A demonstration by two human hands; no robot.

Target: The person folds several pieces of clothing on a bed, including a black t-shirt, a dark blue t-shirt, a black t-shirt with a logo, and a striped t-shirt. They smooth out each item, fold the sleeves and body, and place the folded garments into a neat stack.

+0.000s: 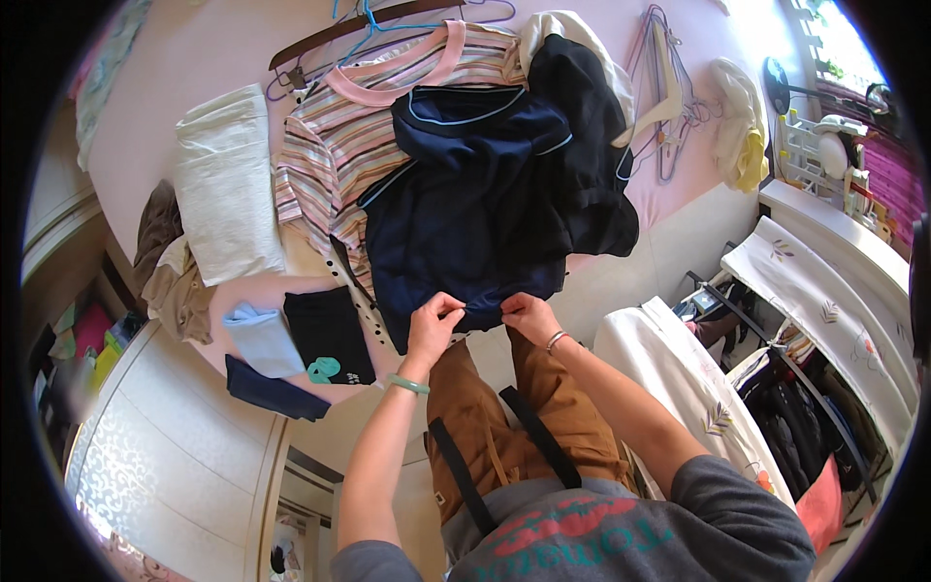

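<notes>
**A:** Head view, looking down over a pink bed (213,58) heaped with clothes. What lies on the left?

**B:** Going left to right: a brown garment (160,233) slumps over the bed's left edge, and beside it lies a folded white cloth (228,189). Nearer me are a small light blue folded piece (262,339) and a black folded top (330,335) with a teal mark. Behind those a pink and white striped shirt (339,136) is spread flat.

**A:** And your hands?

**B:** Both are at the bed's near edge, close together. My left hand (433,325), with a green bangle at the wrist, has thumb and fingers pinched shut on the hem of a navy shirt (465,213). My right hand (529,315) pinches that same hem just beside it. The shirt lies in the middle of the bed, its collar away from me, overlapping the striped shirt.

**A:** What is to the right?

**B:** A black garment (582,145) lies touching the navy one, then loose hangers (664,97), then a cream garment (737,126) near the far edge.

**A:** What could go wrong?

**B:** I judge that pulling the hem could drag the black garment or striped shirt along, since they overlap. With so narrow a hold, the hem might also slip or bunch unevenly.
</notes>
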